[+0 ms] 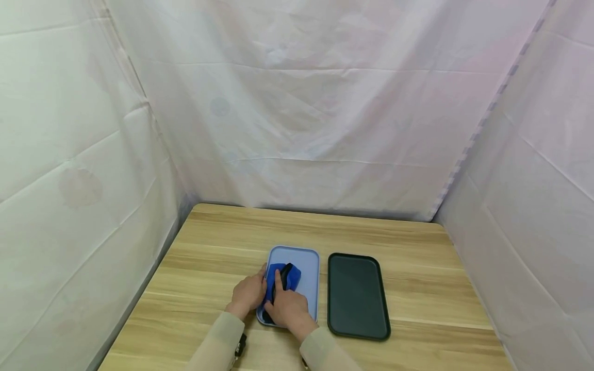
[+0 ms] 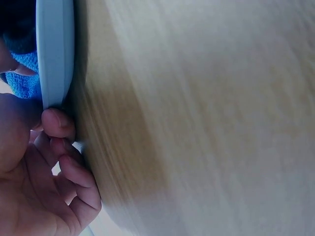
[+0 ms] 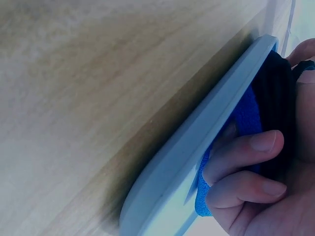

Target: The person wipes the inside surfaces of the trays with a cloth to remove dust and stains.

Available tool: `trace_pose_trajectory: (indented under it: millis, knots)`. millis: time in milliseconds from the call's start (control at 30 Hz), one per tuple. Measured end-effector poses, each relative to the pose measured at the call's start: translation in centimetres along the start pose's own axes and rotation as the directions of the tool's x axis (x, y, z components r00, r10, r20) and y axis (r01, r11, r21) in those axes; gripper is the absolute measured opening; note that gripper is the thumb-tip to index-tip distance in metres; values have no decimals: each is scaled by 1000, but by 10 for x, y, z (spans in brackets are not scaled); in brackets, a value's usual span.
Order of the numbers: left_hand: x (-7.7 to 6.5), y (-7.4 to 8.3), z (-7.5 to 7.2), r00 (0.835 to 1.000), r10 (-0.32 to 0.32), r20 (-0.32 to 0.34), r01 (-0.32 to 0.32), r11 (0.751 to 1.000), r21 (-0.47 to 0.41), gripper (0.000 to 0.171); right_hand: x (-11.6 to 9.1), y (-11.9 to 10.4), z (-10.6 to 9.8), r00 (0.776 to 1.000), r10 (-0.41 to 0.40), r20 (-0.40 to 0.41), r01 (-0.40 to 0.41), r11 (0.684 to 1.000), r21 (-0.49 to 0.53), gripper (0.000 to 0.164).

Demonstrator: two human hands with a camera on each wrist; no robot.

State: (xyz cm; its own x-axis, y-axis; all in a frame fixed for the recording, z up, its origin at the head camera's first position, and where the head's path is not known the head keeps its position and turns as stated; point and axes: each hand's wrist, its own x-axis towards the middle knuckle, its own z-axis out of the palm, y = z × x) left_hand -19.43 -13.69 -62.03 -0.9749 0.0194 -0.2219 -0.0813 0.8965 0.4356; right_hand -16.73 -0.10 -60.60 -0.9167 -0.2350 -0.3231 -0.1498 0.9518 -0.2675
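Note:
A light blue tray (image 1: pixel 308 263) lies on the wooden table, with a blue fuzzy cloth (image 1: pixel 294 278) inside it. Along the cloth runs a long black object (image 1: pixel 286 272), its kind not clear, partly covered by fingers. My right hand (image 1: pixel 289 308) grips the black object and cloth from above, index finger stretched forward along them. In the right wrist view, other fingers (image 3: pixel 243 147) curl against the cloth. At the tray's left side, my left hand (image 1: pixel 249 293) holds the rim; the left wrist view shows fingertips (image 2: pixel 58 123) right at its outer edge.
A dark green tray (image 1: pixel 357 293) sits just right of the light blue one. The wooden table (image 1: pixel 223 237) extends around both trays, with pale curtains (image 1: pixel 301 113) behind it and at both sides.

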Motion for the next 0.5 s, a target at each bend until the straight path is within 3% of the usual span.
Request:
trace_pose_trajectory:
  millis: [500]
  knots:
    - [2,-2,2,1000,12,2,-12,1000,16,54,-6,5,1,1000,6,-9,-5,998,60,88]
